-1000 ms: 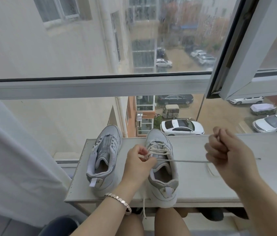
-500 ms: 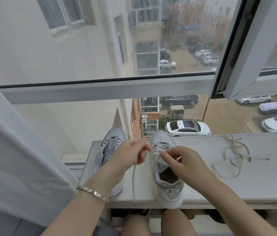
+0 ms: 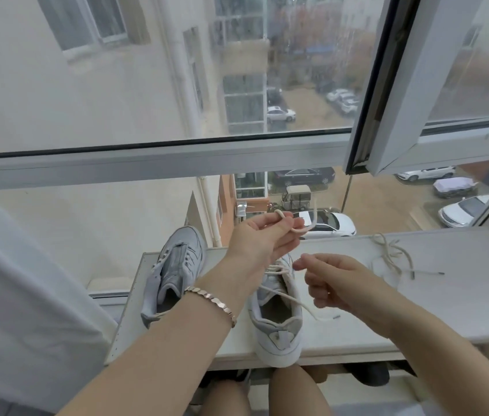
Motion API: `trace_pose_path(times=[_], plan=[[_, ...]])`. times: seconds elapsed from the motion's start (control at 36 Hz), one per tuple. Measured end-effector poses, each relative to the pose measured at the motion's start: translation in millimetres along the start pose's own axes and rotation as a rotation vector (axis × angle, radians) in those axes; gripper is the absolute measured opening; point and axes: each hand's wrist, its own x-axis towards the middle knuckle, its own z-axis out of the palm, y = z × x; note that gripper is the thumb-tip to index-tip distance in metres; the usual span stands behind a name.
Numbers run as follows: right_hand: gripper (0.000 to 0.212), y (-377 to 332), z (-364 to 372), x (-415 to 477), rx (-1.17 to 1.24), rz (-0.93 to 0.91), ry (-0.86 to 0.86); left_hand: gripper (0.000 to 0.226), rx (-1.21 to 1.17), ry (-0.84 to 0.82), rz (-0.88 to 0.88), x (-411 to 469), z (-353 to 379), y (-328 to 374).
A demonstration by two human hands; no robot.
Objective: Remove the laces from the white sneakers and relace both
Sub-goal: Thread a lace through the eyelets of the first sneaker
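Note:
Two white sneakers stand toe-away on a pale sill [image 3: 435,313]. The left sneaker [image 3: 174,271] has bare eyelets. The right sneaker [image 3: 276,322] carries a cream lace across its front eyelets. My left hand [image 3: 259,238] is raised above that shoe's toe and pinches a bend of the lace [image 3: 298,230] between thumb and fingers. Another end of this lace trails out to the right onto the sill. My right hand [image 3: 332,285] hovers just right of the shoe, fingers loosely curled, with no lace visibly in them. A second, loose lace [image 3: 393,256] lies tangled on the sill.
A window pane rises directly behind the sill, and an open sash [image 3: 402,85] juts in at the upper right. White curtain fabric [image 3: 18,295] hangs at the left. My knees sit under the sill's front edge.
My left hand has risen from the shoe's eyelets, drawing the lace up with it. My right hand has come away from the tongue to the shoe's right side.

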Motion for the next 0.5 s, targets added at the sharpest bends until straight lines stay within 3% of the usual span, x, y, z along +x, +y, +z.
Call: trace_pose_path(times=[0.08,0.19,0.25,0.33,0.5], plan=[[0.033,6.8,-4.2,4.3,-0.114,-0.065,0.2,0.006,-0.001,-0.037,-0.023,0.5,8.0,-3.5],[0.048,11.9,-10.9,6.5,-0.454,-0.384,0.57,0.008,0.117,-0.008,0.014,1.0,12.6,-5.9],[0.048,12.9,-13.9,7.3,-0.593,-0.385,0.531,0.009,0.15,-0.005,0.033,0.6,12.9,-6.6],[0.017,13.4,-9.3,11.2,-0.589,-0.32,0.371,0.01,0.116,-0.01,0.018,-0.4,13.4,-7.4],[0.028,18.8,-8.1,11.3,-0.447,-0.255,0.186,0.008,0.057,0.015,0.042,2.0,10.4,-4.9]])
